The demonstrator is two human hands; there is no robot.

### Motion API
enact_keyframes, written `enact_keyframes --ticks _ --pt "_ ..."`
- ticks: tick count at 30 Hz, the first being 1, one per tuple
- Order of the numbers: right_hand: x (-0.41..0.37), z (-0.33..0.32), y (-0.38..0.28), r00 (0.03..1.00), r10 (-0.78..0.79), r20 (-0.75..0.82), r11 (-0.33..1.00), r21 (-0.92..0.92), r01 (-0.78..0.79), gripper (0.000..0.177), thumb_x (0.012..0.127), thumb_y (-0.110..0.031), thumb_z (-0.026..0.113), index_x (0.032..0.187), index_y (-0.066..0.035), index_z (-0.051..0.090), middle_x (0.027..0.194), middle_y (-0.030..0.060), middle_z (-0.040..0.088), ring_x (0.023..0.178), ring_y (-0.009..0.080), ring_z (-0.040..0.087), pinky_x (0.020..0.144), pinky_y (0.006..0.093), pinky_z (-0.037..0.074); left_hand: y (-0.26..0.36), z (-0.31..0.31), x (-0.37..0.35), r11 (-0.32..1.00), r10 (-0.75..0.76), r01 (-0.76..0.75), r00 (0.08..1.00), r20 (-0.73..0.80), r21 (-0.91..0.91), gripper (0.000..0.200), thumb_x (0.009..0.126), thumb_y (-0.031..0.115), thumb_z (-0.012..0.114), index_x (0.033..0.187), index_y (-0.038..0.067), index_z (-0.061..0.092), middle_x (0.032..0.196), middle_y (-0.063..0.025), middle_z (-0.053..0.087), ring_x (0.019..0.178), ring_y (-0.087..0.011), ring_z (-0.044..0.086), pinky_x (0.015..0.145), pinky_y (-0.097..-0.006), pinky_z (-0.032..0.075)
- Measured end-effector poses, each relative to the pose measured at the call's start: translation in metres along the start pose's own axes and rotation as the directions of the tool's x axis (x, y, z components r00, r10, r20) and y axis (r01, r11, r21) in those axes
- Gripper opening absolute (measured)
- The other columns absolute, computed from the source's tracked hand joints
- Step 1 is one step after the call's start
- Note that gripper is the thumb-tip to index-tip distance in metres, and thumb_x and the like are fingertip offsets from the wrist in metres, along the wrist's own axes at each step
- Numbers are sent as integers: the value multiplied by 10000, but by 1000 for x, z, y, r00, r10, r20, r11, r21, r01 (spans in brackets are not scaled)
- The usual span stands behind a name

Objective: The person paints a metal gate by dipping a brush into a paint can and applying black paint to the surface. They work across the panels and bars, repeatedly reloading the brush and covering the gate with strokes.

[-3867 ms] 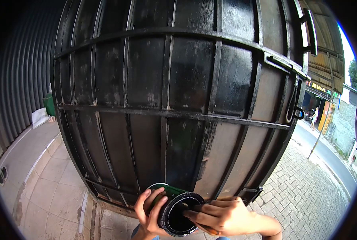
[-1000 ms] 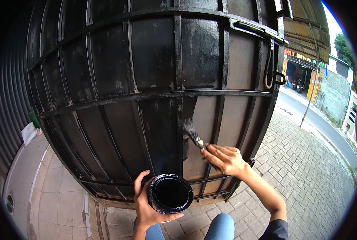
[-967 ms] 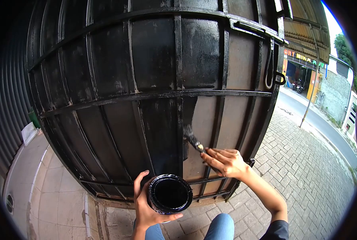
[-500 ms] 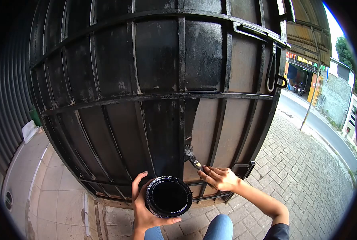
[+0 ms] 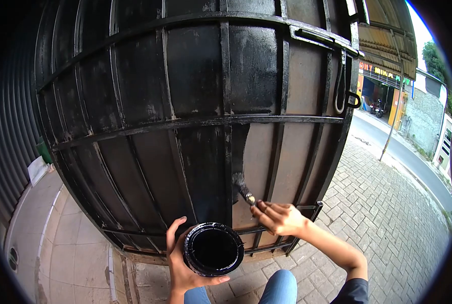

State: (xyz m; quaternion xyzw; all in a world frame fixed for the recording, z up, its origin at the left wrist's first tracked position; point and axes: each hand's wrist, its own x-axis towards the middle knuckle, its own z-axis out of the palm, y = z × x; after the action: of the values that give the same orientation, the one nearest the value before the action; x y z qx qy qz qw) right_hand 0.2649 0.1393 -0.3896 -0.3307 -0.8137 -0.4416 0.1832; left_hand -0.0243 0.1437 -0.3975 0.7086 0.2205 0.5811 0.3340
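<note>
Brick paving (image 5: 388, 213) on the right, tiled floor (image 5: 69, 243) on the left. Corrugated wall (image 5: 8, 126), green bin (image 5: 43, 151) beside it. Street (image 5: 411, 159), pole (image 5: 389, 121), orange shop sign (image 5: 380, 71) far right.

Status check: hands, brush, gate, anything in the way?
Left hand gripping open paint can. Right hand holding brush, bristles on gate panel at edge of black paint. Nothing blocking the brush.
</note>
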Motion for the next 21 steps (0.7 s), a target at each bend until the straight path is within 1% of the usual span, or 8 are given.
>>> enact_keyframes --ticks 4,6,8,12,15,16,18,21 --pt "2 -11 8 996 91 -27 977 195 -84 321 809 -97 681 1109 15 648 984 164 700 811 203 713 662 286 601 -1 -2 2 999 17 -18 1000 11 43 848 462 576 869 1037 -14 673 1086 -141 639 1332 -334 348 1057 -462 397" --pt "10 -11 14 983 143 -111 984 127 -129 478 764 -185 645 1203 -4 593 1080 167 670 917 227 697 724 293 595 -2 -2 2 997 31 -33 999 31 65 842 461 574 868 1034 -12 676 1091 -139 640 1333 -333 346 1061 -461 392" --pt "3 -9 8 993 114 15 987 108 -115 471 766 -159 649 1208 -6 592 1079 171 670 928 230 695 711 289 599 -1 2 2 999 20 -20 1000 15 31 834 461 572 867 1029 -10 679 1087 -138 644 1334 -333 344 1062 -461 390" --pt "-6 -4 6 976 99 195 897 408 -172 468 719 -119 667 1176 -33 608 1015 137 686 863 240 694 632 338 596 4 5 1 1000 6 -6 1000 -5 -28 822 473 571 863 1027 -8 682 1082 -136 648 1337 -335 339 1064 -462 389" --pt "5 -15 27 978 94 184 923 351 -155 477 668 -104 664 1141 -54 627 952 126 694 794 239 691 629 345 589 6 7 1 999 5 -5 1000 5 -43 820 479 572 861 1027 -10 681 1085 -137 646 1340 -335 335 1064 -462 390" --pt "15 -28 38 946 159 283 920 305 -246 481 665 -120 681 1139 -52 631 970 131 691 801 236 691 648 327 587 6 7 1 999 2 -1 1000 13 -46 821 480 573 861 1028 -11 680 1088 -138 644 1341 -334 334 1063 -461 391" --pt "29 -30 56 983 178 -41 939 306 -157 475 679 -109 683 1148 -51 642 974 136 685 821 239 694 680 324 587 7 6 2 999 -3 4 1000 23 -49 824 479 572 862 1029 -14 679 1092 -140 641 1342 -333 332 1063 -458 393" --pt "41 -37 63 946 155 -286 987 95 -133 450 722 -88 657 1169 -36 645 1010 145 683 862 239 700 729 314 585 3 5 2 999 35 -34 999 29 -21 853 468 557 869 1047 -33 658 1123 -142 612 1284 -319 386 1040 -442 421"
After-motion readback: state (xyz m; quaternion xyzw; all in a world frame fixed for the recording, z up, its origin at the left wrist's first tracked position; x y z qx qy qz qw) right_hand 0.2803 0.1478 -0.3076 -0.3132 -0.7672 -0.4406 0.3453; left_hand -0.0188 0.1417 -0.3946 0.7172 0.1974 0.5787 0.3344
